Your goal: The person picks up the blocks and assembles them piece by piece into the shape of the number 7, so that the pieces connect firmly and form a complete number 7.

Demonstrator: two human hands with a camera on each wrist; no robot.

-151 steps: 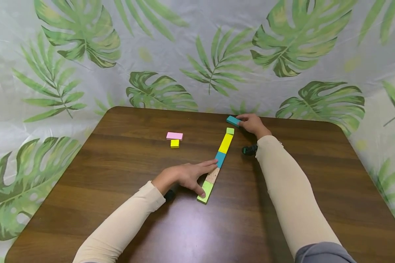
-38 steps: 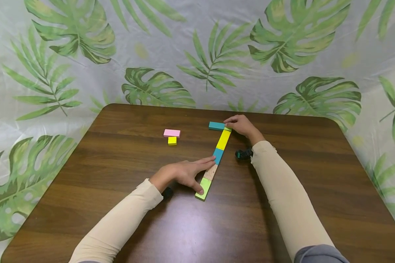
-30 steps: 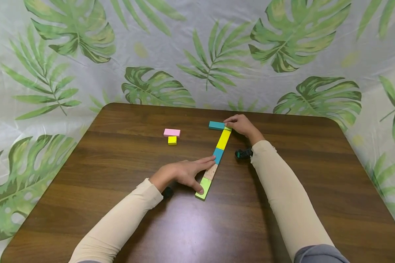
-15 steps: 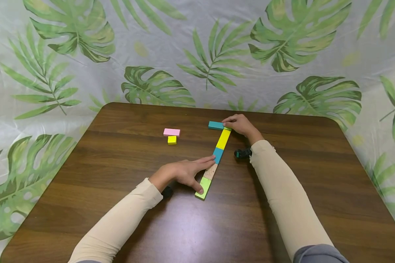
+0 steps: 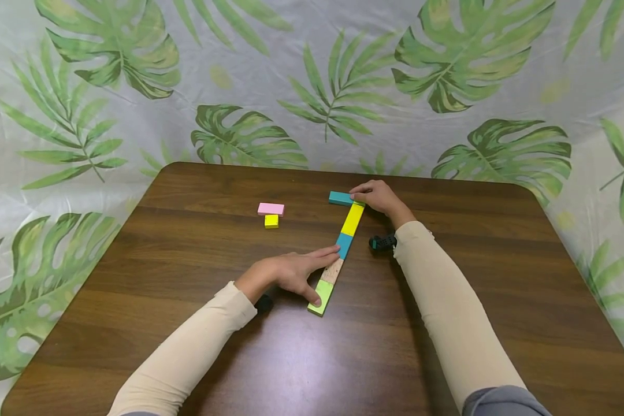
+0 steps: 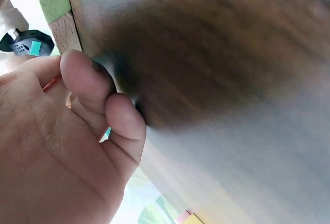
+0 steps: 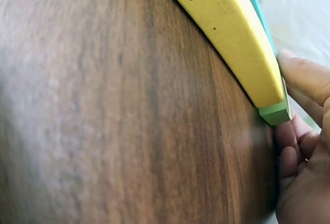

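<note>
A slanting row of wooden blocks lies on the table: a lime-green block, a bare wood block, a blue block, a yellow block and a small green block. My left hand rests on the row, its thumb on the lime-green block and extended fingertips on the blue one. At the far end, my right hand pinches the right end of a teal block, which points left from the small green block. Its fingers partly cover the small green block.
A pink block and a small yellow block lie together left of the row. The brown table ends at a leaf-patterned cloth. A dark wrist camera sits under the right wrist.
Since the earliest frame, my right hand has brought the teal block left and nearer, turning it against the row's far end. Over the last second both hands stay nearly still.
</note>
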